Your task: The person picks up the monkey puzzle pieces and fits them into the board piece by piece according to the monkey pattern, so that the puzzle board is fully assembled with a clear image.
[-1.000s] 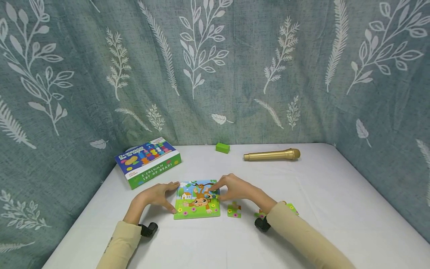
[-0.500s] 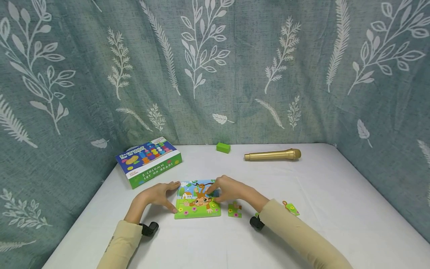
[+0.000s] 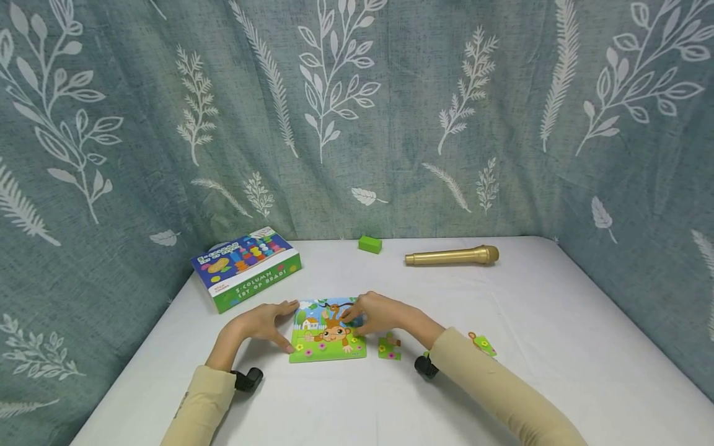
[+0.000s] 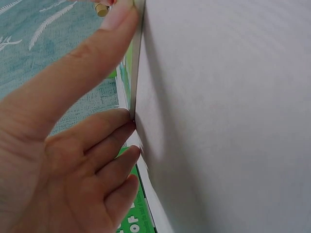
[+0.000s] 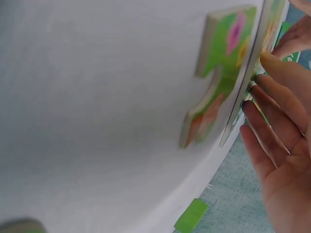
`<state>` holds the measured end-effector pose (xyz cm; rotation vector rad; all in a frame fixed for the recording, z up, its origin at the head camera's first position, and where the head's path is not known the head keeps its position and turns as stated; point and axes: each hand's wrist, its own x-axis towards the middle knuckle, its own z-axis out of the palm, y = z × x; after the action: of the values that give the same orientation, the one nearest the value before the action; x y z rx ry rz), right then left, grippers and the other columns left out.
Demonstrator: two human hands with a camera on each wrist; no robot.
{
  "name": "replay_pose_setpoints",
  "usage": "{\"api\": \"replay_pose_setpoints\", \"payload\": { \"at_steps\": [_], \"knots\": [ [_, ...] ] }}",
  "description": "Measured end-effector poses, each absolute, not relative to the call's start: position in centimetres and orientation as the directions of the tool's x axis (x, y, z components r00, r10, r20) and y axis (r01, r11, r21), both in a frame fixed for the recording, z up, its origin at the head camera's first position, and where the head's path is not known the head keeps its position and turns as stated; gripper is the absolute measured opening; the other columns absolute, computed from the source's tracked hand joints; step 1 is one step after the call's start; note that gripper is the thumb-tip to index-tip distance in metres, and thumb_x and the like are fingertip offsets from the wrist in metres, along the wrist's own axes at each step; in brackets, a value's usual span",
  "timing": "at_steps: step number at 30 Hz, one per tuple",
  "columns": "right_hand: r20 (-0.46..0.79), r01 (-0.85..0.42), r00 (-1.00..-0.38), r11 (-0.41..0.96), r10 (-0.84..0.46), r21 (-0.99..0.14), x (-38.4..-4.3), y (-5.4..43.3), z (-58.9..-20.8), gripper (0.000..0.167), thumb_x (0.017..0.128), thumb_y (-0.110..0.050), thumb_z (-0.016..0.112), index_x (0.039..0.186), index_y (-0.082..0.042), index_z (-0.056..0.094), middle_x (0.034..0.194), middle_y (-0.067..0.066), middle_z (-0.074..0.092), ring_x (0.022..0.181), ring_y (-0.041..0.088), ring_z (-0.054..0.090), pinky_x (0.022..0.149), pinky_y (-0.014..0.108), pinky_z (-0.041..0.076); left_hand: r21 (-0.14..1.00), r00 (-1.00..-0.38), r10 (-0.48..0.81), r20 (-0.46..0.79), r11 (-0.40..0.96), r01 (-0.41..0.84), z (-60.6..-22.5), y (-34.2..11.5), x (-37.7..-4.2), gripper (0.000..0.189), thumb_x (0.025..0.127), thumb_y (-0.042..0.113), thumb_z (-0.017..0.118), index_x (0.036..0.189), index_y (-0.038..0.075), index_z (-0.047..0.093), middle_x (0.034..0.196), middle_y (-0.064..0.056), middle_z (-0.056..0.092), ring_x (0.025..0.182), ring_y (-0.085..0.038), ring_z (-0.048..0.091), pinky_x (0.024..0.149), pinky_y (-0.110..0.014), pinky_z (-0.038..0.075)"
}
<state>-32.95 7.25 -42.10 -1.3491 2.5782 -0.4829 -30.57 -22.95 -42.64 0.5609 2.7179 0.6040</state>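
On the white tabletop point(image 3: 334, 402), the rectangular, monkey-printed puzzle point(image 3: 329, 337) is touched at its left edge by the left hand point(image 3: 261, 322), fingers apart, and, farther inward than a second ago, by the right hand point(image 3: 382, 313), its fingers' grip unclear.

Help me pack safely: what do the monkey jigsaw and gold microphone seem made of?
Monkey jigsaw: probably wood or thick board, printed face; a loose piece shows a pale edge. Gold microphone: satin, soft metallic highlights; metal or painted plastic, unclear.
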Motion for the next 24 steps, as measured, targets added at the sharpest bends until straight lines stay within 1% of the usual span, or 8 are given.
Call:
{"api": "replay_pose_setpoints", "payload": {
  "at_steps": [3, 6, 11, 16, 24],
  "knots": [
    [-0.01, -0.75, -0.571, 0.527, -0.821, -0.4, -33.0, 7.6, -42.1, 0.035, 0.086, -0.021, 0.074, 0.12, -0.013, 0.07, 0.122, 0.0, 0.066, 0.115, 0.018, 0.058, 0.092, 0.031, 0.051, 0.458, -0.877, 0.434, -0.204, 0.834, 0.307, -42.8, -23.0, -30.6, 0.104, 0.063, 0.038, 0.09, 0.148, 0.009, 0.039, 0.154, -0.01, 0.033, 0.142, -0.035, 0.026, 0.114, -0.054, 0.022],
    [0.013, -0.742, -0.577, 0.518, -0.816, -0.426, -33.0, 8.3, -42.1, 0.036, 0.085, -0.021, 0.075, 0.12, -0.013, 0.07, 0.122, 0.001, 0.066, 0.115, 0.018, 0.059, 0.094, 0.032, 0.051, 0.45, -0.876, 0.439, -0.199, 0.835, 0.316, -42.8, -23.0, -30.7, 0.104, 0.063, 0.039, 0.089, 0.148, 0.009, 0.039, 0.154, -0.01, 0.033, 0.142, -0.035, 0.026, 0.114, -0.054, 0.022],
    [0.052, -0.749, -0.574, 0.498, -0.817, -0.437, -32.7, 9.4, -41.9, 0.037, 0.084, -0.022, 0.076, 0.119, -0.011, 0.07, 0.118, 0.0, 0.068, 0.112, 0.019, 0.06, 0.093, 0.032, 0.051, 0.444, -0.876, 0.439, -0.197, 0.837, 0.32, -42.7, -23.0, -30.7, 0.104, 0.063, 0.039, 0.089, 0.148, 0.009, 0.038, 0.154, -0.011, 0.033, 0.141, -0.035, 0.026, 0.114, -0.054, 0.022],
    [0.057, -0.737, -0.582, 0.497, -0.811, -0.458, -32.2, 10.4, -41.7, 0.039, 0.084, -0.023, 0.077, 0.119, -0.008, 0.069, 0.118, 0.003, 0.068, 0.113, 0.021, 0.06, 0.094, 0.033, 0.051, 0.444, -0.876, 0.442, -0.194, 0.836, 0.323, -42.6, -23.1, -30.5, 0.104, 0.063, 0.038, 0.09, 0.148, 0.009, 0.038, 0.154, -0.011, 0.033, 0.141, -0.036, 0.026, 0.114, -0.054, 0.023],
    [0.084, -0.737, -0.604, 0.515, -0.793, -0.439, -30.9, 11.8, -41.4, 0.038, 0.082, -0.024, 0.078, 0.115, -0.006, 0.071, 0.114, 0.004, 0.069, 0.109, 0.024, 0.061, 0.092, 0.04, 0.052, 0.45, -0.875, 0.446, -0.188, 0.831, 0.327, -42.5, -23.1, -30.5, 0.103, 0.063, 0.037, 0.09, 0.148, 0.008, 0.039, 0.153, -0.011, 0.034, 0.141, -0.036, 0.026, 0.114, -0.054, 0.023]
  ]
}}
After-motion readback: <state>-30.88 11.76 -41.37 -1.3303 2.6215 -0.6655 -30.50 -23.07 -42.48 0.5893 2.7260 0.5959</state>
